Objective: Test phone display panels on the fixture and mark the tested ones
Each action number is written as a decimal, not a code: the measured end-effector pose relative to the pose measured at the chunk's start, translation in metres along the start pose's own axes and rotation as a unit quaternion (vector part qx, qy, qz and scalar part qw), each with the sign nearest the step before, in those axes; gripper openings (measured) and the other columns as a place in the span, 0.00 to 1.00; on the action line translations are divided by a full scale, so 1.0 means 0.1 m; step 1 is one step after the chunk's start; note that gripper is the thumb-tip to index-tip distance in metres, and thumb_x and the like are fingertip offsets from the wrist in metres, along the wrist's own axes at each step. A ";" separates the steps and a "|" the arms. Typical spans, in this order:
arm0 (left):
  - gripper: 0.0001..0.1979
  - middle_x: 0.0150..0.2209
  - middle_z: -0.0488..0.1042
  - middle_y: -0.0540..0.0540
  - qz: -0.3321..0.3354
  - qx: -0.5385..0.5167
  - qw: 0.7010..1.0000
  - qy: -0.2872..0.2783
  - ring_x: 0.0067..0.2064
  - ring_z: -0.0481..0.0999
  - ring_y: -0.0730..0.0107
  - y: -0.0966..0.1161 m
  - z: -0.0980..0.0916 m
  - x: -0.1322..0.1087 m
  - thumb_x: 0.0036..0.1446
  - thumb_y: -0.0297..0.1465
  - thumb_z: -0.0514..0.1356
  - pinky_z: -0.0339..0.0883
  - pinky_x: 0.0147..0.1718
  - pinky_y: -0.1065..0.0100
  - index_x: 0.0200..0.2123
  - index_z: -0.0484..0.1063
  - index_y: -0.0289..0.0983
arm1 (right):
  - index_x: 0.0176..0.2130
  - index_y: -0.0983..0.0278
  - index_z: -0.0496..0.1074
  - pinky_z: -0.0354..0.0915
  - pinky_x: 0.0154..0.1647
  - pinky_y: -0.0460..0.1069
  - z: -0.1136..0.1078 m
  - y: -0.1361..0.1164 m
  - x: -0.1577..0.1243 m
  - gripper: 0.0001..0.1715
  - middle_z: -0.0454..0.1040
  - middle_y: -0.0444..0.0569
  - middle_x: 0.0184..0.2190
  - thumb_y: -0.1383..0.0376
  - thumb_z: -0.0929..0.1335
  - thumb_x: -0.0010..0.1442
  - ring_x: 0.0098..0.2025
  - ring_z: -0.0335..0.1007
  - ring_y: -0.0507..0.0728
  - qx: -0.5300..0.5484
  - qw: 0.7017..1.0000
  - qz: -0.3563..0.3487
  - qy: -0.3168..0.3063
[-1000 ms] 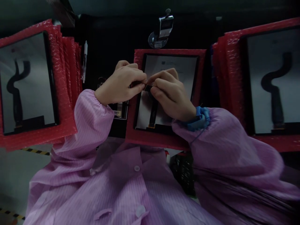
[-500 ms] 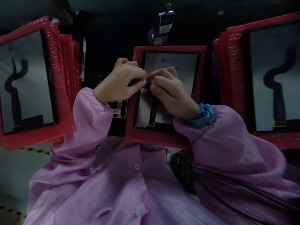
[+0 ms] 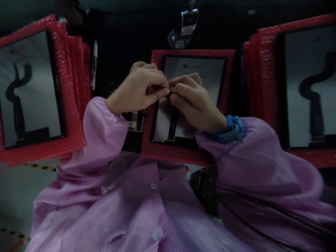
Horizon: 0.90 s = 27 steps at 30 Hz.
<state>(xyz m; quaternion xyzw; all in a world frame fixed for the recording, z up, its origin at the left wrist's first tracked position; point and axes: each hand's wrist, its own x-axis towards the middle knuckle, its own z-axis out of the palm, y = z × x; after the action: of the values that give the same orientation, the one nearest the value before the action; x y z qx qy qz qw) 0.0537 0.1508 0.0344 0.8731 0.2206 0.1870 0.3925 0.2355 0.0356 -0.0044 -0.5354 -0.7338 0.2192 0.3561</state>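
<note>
A display panel (image 3: pixel 207 75) with a black border lies on a red bubble-wrap sheet (image 3: pixel 162 150) in front of me. From its lower edge a dark flex cable (image 3: pixel 172 124) rises toward my fingertips. My left hand (image 3: pixel 143 85) and my right hand (image 3: pixel 195 99) meet over the panel, thumbs and forefingers pinched on the cable's upper end. Most of that end is hidden by the fingers. A blue band (image 3: pixel 231 129) circles my right wrist.
Stacks of red bubble wrap topped by display panels stand at left (image 3: pixel 39 87) and right (image 3: pixel 309 105). A pen (image 3: pixel 94 64) lies beside the left stack. A shiny metal device (image 3: pixel 183 29) stands at the back. A labelled part (image 3: pixel 135 122) sits left of the middle panel.
Both hands stay pinched together at the cable's end, with the fingertips drawn slightly closer so less of it shows. The whole view has shifted a little.
</note>
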 end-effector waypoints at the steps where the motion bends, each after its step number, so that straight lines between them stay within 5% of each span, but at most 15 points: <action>1: 0.05 0.27 0.75 0.48 0.002 0.006 1.000 -0.004 0.41 0.78 0.57 0.01 0.01 0.00 0.55 0.33 0.67 0.63 0.56 0.51 0.27 0.77 0.42 | 0.37 0.58 0.69 0.62 0.61 0.62 0.00 0.00 0.00 0.25 0.74 0.52 0.48 0.48 0.56 0.74 0.53 0.66 0.61 -0.004 1.000 0.000 0.000; 10: 0.07 0.30 0.77 0.48 0.039 0.099 0.994 -0.008 0.43 0.78 0.57 -0.01 0.04 0.03 0.60 0.36 0.65 0.65 0.57 0.50 0.30 0.76 0.43 | 0.36 0.59 0.68 0.64 0.57 0.60 0.03 -0.01 0.00 0.21 0.76 0.51 0.46 0.51 0.58 0.74 0.51 0.68 0.60 -0.001 1.000 -0.015 0.021; 13: 0.11 0.40 0.78 0.45 0.044 0.112 0.989 0.084 0.47 0.77 0.59 0.07 -0.01 -0.08 0.67 0.42 0.59 0.68 0.55 0.54 0.39 0.75 0.42 | 0.35 0.59 0.68 0.64 0.57 0.60 0.03 -0.01 0.00 0.22 0.77 0.50 0.46 0.50 0.58 0.74 0.51 0.68 0.60 0.004 0.999 -0.001 0.036; 17: 0.11 0.43 0.75 0.44 0.021 0.171 0.946 0.275 0.49 0.75 0.60 0.26 0.13 -0.59 0.73 0.35 0.49 0.69 0.52 0.56 0.44 0.71 0.41 | 0.38 0.59 0.69 0.64 0.56 0.61 0.06 0.00 0.00 0.26 0.77 0.50 0.44 0.47 0.54 0.75 0.50 0.70 0.60 0.031 0.995 0.008 0.099; 22: 0.17 0.61 0.65 0.30 -0.094 0.335 0.918 0.192 0.62 0.67 0.48 0.32 0.63 -1.28 0.71 0.36 0.55 0.65 0.60 0.49 0.57 0.71 0.35 | 0.47 0.57 0.70 0.64 0.57 0.62 0.09 0.00 -0.01 0.28 0.74 0.51 0.45 0.44 0.53 0.74 0.50 0.70 0.60 0.040 0.983 0.069 0.163; 27: 0.21 0.65 0.62 0.28 -0.111 0.385 0.902 0.162 0.64 0.65 0.42 0.27 0.83 -1.40 0.71 0.35 0.54 0.63 0.60 0.45 0.62 0.70 0.38 | 0.48 0.56 0.70 0.63 0.57 0.62 0.06 0.01 -0.01 0.27 0.74 0.52 0.46 0.44 0.53 0.74 0.51 0.69 0.62 0.015 0.983 0.082 0.162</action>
<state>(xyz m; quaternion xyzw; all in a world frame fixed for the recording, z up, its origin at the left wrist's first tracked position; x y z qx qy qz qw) -0.0153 0.0106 -0.0178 0.8838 0.4312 0.1815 0.0034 0.2314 0.0350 -0.0096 -0.6168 -0.6169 0.1689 0.4587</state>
